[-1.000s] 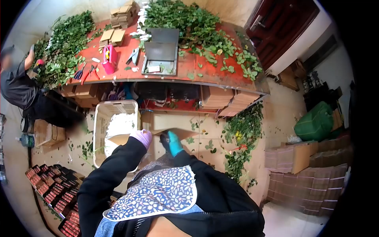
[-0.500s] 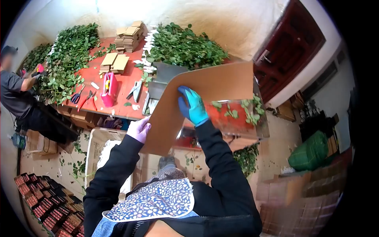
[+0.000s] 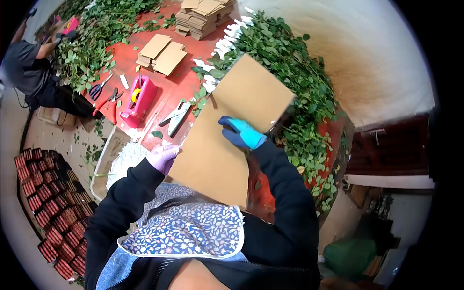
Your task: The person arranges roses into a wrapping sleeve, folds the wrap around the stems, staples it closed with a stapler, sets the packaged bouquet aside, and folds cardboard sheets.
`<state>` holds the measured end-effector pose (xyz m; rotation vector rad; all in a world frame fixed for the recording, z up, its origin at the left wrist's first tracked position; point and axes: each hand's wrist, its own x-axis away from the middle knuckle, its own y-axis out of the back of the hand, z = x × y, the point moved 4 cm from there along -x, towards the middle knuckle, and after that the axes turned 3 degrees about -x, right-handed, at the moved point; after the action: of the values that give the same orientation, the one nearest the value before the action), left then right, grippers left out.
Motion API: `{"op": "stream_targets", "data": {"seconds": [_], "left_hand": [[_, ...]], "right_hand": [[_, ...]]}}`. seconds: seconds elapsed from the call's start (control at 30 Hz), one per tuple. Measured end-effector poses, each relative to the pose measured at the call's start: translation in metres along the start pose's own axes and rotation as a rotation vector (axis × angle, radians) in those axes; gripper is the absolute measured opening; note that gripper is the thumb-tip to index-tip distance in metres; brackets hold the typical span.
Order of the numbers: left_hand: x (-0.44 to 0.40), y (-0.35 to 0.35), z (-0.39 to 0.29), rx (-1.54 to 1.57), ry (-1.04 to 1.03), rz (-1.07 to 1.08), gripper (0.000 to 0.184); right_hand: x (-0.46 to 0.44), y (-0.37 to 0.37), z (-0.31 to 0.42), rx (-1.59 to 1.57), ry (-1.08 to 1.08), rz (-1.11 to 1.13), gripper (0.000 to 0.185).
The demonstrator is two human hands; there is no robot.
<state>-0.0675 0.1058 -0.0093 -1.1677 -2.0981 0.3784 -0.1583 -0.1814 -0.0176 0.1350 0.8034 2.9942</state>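
A long brown cardboard sheet (image 3: 212, 164), bent across its middle, lies over the red table in front of me. My left hand (image 3: 164, 156), in a light purple glove, pinches the sheet's left edge. On the sheet's face rests my right hand (image 3: 241, 133), in a blue and turquoise glove, its fingers apart. Beyond the sheet's upper end are green leafy stems (image 3: 290, 67) with white wrapped ends. A stapler-like tool (image 3: 175, 117) and a pink tape dispenser (image 3: 138, 101) lie left of the sheet.
Small cardboard stacks (image 3: 162, 54) and red-handled pliers (image 3: 112, 102) are on the red table (image 3: 166, 89). A crate (image 3: 102, 162) holding white material stands below its left edge. A co-worker (image 3: 26, 67) handles stems at the far left. Red-and-black packs (image 3: 53, 208) cover the lower left floor.
The cardboard sheet has come up from low in front of me and now lies over the table. My view has turned and moved closer to the table. The right hand's fingers are spread on the sheet.
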Motion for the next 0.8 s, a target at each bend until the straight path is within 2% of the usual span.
{"op": "stream_targets", "data": {"seconds": [0.03,0.1,0.17,0.2,0.23,0.3,0.37,0.4,0.43,0.5,0.57,0.6,0.63,0.67,0.7,0.77,0.8], "left_hand": [[-0.003,0.001,-0.004,0.009,0.005,-0.014,0.036],[-0.005,-0.003,-0.016,0.023,0.242,0.048,0.035],[-0.014,-0.001,-0.025,-0.014,0.287,0.007,0.035],[-0.019,0.005,-0.033,-0.227,0.276,0.067,0.034],[-0.024,0.009,-0.039,-0.442,0.262,0.130,0.035],[-0.044,0.027,-0.051,-0.700,0.230,0.003,0.031],[-0.077,0.049,-0.049,-0.732,-0.011,0.004,0.026],[-0.094,0.047,-0.053,-0.816,-0.105,0.107,0.025],[-0.109,0.027,-0.058,-0.799,-0.389,0.244,0.030],[-0.128,0.003,-0.057,-0.742,-0.127,0.469,0.036],[-0.135,-0.014,-0.054,-0.737,0.282,0.610,0.040],[-0.157,0.026,0.011,-0.617,0.167,0.735,0.042],[-0.158,0.024,0.004,-0.849,0.228,0.738,0.042],[-0.162,0.031,0.011,-0.777,0.287,0.703,0.042],[-0.162,0.033,0.013,-0.705,0.349,0.668,0.042],[-0.163,0.035,0.010,-0.729,0.354,0.689,0.042],[-0.163,0.034,0.007,-0.767,0.345,0.702,0.042]], "right_hand": [[-0.001,-0.003,0.000,-0.002,-0.021,0.045,0.037],[-0.003,-0.014,-0.010,-0.088,-0.075,0.094,0.042],[0.004,-0.026,-0.024,-0.018,-0.127,0.179,0.045],[0.005,-0.032,-0.031,0.062,-0.174,0.253,0.049],[0.002,-0.036,-0.031,0.169,-0.042,0.321,0.053],[0.005,-0.030,-0.018,0.139,-0.169,0.340,0.053],[0.003,-0.028,-0.007,0.139,-0.183,0.356,0.052],[0.001,-0.029,-0.006,0.150,-0.189,0.368,0.051],[-0.001,-0.032,-0.008,0.144,-0.204,0.362,0.051],[-0.004,-0.041,-0.012,0.117,-0.144,0.355,0.049],[-0.001,-0.044,-0.014,0.112,-0.161,0.318,0.045],[-0.003,-0.038,-0.004,0.035,-0.199,0.244,0.042],[-0.005,-0.033,0.003,-0.042,-0.237,0.169,0.040],[-0.010,-0.028,0.013,0.013,-0.086,0.063,0.039],[-0.014,-0.027,0.015,0.007,-0.103,0.066,0.039],[-0.023,-0.018,0.023,0.334,-0.011,-0.114,0.043],[-0.023,-0.024,0.011,0.367,-0.056,-0.043,0.048]]}}
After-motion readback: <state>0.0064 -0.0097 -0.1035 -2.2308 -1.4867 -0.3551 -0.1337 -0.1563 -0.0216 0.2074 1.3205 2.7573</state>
